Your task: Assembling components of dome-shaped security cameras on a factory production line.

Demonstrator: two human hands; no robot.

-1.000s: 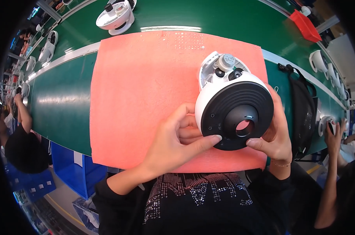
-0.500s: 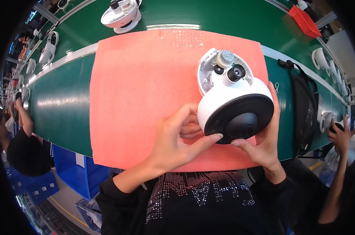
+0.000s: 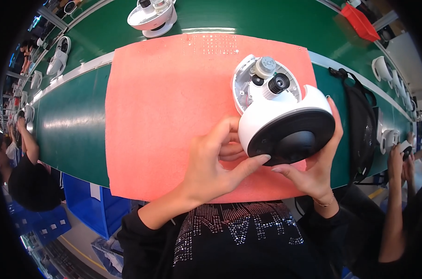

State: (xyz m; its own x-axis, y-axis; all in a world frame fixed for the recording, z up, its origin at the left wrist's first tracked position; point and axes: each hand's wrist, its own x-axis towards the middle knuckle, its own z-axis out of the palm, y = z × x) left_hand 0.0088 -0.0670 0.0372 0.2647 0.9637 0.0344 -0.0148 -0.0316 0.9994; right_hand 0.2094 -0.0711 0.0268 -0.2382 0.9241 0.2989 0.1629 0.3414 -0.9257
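Over the right part of the pink mat (image 3: 159, 111), both hands hold a round white housing cover with a black front (image 3: 297, 137); a smooth black bulge sits in that front. My left hand (image 3: 213, 160) grips its left lower edge, thumb on the black rim and fingers curled beneath. On the other side my right hand (image 3: 320, 172) wraps the right edge, its thumb at the bottom. Just behind the cover is an open white base (image 3: 241, 88), partly hidden by it. Inside the base show a grey round motor (image 3: 265, 66) and a black lens barrel (image 3: 279, 83).
Small screws (image 3: 220, 45) lie in rows along the mat's far edge. A similar white unit (image 3: 151, 21) stands beyond on the green belt. To the right lie a black bag (image 3: 359, 125) and a red bin (image 3: 359, 22). Co-workers sit at both sides; a blue crate (image 3: 92, 202) is lower left.
Both hands have shifted the cover slightly right and tilted it, showing more of a notch at its upper right. The far white unit moved a little right. The right co-worker's hands moved.
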